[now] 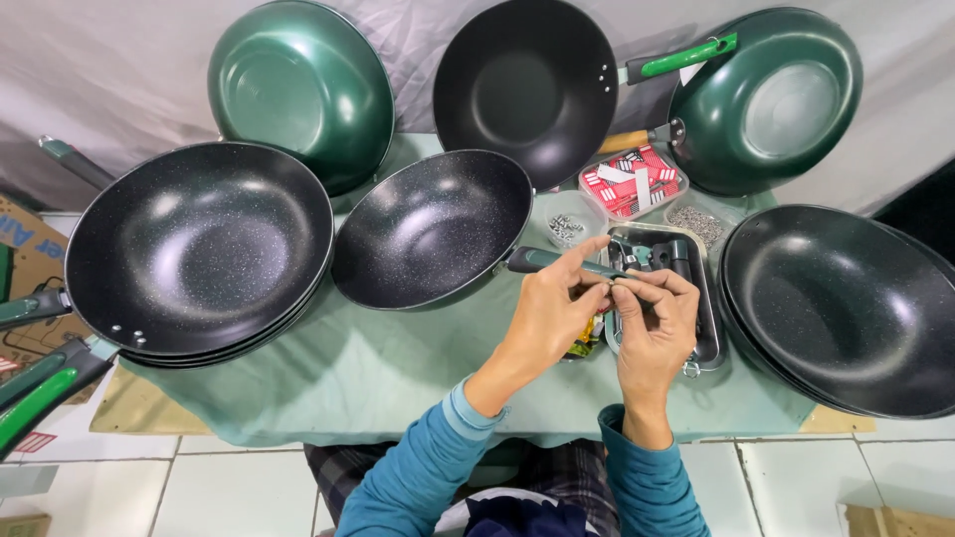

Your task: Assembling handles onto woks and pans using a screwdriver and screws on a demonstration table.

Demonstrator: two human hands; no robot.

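A black speckled wok (430,229) lies in the middle of the green-clothed table (378,383), its dark green handle (542,261) pointing right. My left hand (549,313) and my right hand (652,328) meet at the end of that handle. Their fingertips pinch the handle's tip and what seems to be a small part, too small to identify. Both hands hover over a metal tray (708,338) holding dark handle parts.
A stack of black woks (199,249) sits at left, another stack (846,308) at right. Two green woks (298,89) (771,99) and a black one (527,85) lean at the back. A red-and-white box (633,181) and small dishes of screws (565,227) stand behind the tray.
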